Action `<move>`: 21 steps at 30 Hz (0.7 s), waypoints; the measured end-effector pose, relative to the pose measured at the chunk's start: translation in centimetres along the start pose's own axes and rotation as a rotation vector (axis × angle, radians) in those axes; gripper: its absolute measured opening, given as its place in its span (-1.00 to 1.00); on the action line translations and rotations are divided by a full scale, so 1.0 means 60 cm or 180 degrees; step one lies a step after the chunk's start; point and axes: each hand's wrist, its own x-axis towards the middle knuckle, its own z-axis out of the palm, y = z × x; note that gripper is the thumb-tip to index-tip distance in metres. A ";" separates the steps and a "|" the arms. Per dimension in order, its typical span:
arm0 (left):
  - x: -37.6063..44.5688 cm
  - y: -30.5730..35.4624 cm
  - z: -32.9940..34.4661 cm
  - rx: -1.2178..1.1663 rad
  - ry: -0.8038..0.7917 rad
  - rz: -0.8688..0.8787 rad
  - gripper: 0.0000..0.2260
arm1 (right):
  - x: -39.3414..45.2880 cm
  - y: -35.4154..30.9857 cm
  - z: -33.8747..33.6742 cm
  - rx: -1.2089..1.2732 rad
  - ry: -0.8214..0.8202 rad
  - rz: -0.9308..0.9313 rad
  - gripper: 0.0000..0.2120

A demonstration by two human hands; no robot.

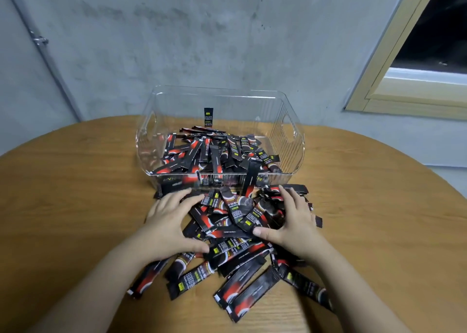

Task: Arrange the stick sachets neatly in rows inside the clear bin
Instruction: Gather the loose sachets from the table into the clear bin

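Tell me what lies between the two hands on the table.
Head view: a loose heap of black-and-red stick sachets fills the gap between left hand and right hand.

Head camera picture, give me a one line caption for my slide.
Both hands gather a loose pile of sachets on the wooden table before a clear bin of jumbled sachets.

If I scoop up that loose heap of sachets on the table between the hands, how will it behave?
The sachet heap probably slides apart: the packs look glossy and lie crossed at all angles. Each seems light and slightly floppy, since several bend over their neighbours. With the left hand and right hand cupped at its sides, some will likely spill out.
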 end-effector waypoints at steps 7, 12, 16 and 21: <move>0.000 0.017 0.027 0.0347 -0.0563 0.0150 0.15 | -0.003 -0.027 0.013 -0.0695 -0.0956 -0.0162 0.22; 0.009 0.030 0.035 0.0378 -0.0306 0.0159 -0.07 | 0.002 -0.043 0.013 -0.1003 -0.0937 -0.0210 0.05; 0.016 0.028 0.033 0.0012 -0.0041 0.0179 -0.35 | 0.005 -0.046 0.017 -0.1112 -0.0500 -0.0255 -0.23; 0.020 0.032 0.038 -0.0349 0.0348 0.0247 -0.50 | 0.012 -0.039 0.031 -0.1366 0.0067 -0.0399 -0.44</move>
